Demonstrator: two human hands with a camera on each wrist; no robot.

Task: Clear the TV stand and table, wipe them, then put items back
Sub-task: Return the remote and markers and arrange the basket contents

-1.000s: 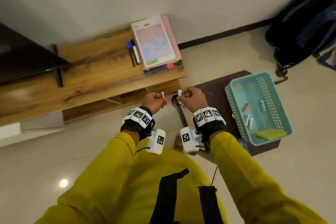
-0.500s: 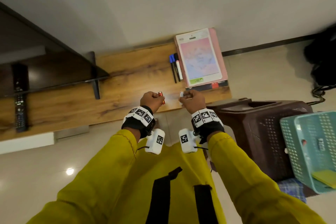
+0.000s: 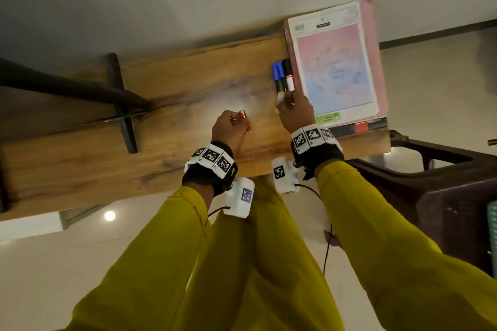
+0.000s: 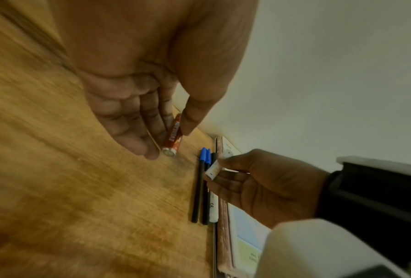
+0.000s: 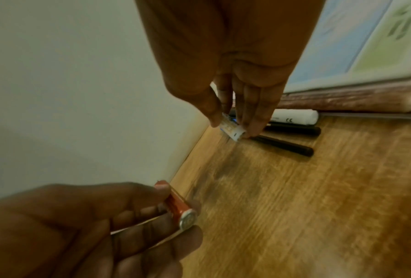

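1. The left hand (image 3: 228, 129) is pinching a red battery (image 4: 173, 138) with a silver end above the worktop (image 3: 161, 105).
2. The right hand (image 3: 295, 113) is pinching a white battery (image 5: 231, 129) just over the pens (image 3: 282, 75).

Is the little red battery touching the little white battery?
Apart. In the right wrist view the red battery sits in the left hand, and bare wooden stand top separates it from the white battery.
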